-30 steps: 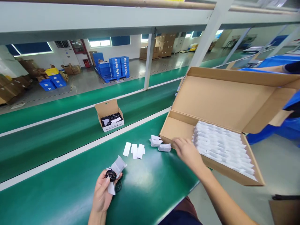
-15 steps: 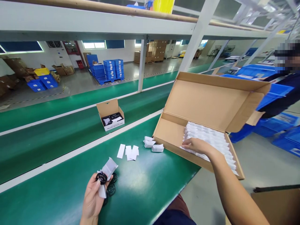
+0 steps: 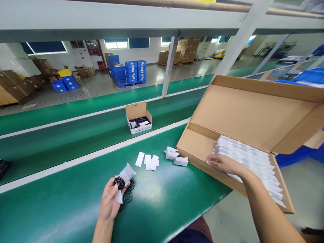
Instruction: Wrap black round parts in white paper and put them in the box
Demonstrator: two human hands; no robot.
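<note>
My left hand (image 3: 111, 195) is closed around a black round plastic piece (image 3: 118, 183), a white wrapped packet (image 3: 127, 173) and a white card (image 3: 119, 196). Below and beside its fingers, several black ring-shaped pieces (image 3: 128, 196) lie on the green table. Over on the right, my right hand (image 3: 224, 163) reaches into an open cardboard box (image 3: 197, 137). Its fingers pinch at the near left end of the rows of white packets (image 3: 243, 153); the fingertips partly hide what they grip. Outside the box's left corner lie a few loose white packets (image 3: 180, 161).
Several white cards (image 3: 151, 162) lie mid-table. A small open carton (image 3: 139, 122) with black items stands on the green conveyor (image 3: 76, 148) beyond a white rail. A dark object (image 3: 3, 167) sits at the conveyor's left. The big box's raised lid (image 3: 253, 111) stands at the right, near a slanted post.
The view has swung left, so the scene shifts rightward. My right hand's fingers have drawn closer together at the left end of the packets. My left hand keeps the same hold.
</note>
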